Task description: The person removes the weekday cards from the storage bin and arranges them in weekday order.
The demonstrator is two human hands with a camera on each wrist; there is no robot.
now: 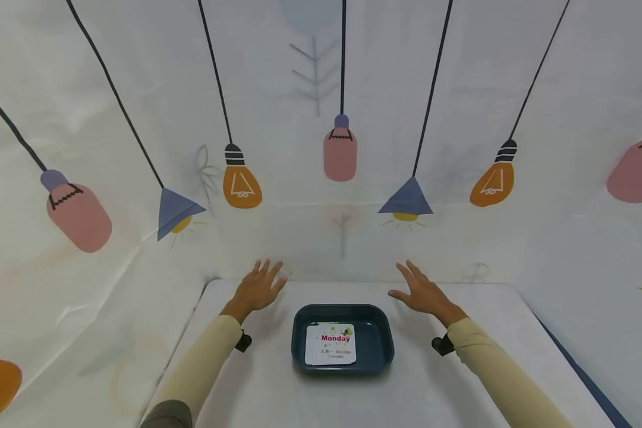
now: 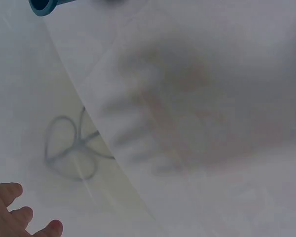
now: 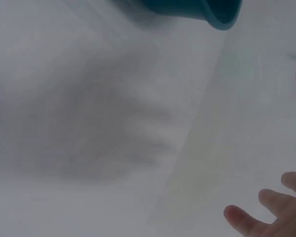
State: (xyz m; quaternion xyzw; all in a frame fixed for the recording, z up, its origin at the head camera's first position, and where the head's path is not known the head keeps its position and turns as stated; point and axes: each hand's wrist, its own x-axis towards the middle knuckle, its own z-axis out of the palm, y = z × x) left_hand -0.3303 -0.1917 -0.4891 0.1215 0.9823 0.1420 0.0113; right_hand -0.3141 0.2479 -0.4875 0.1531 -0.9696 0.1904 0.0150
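A dark teal tray (image 1: 374, 339) with raised sides sits on the white table between the two hands. Inside it, toward the left, lies a white card (image 1: 330, 351) printed with "Monday" in red. My left hand (image 1: 258, 289) is raised past the tray's left side, fingers spread, holding nothing. On the other side my right hand (image 1: 424, 292) hovers in the same way, its fingers apart and bare. Both wrist views catch only fingers at the edge, a corner of the tray, and a blurred hand shadow on the white surface.
The white table (image 1: 433, 392) reaches back to a pale wall sheet (image 1: 278, 232) printed with hanging lamps and bulbs. Black wrist cameras (image 1: 243, 341) are strapped under both forearms. A dark blue strip (image 1: 583, 371) runs along the table's right edge.
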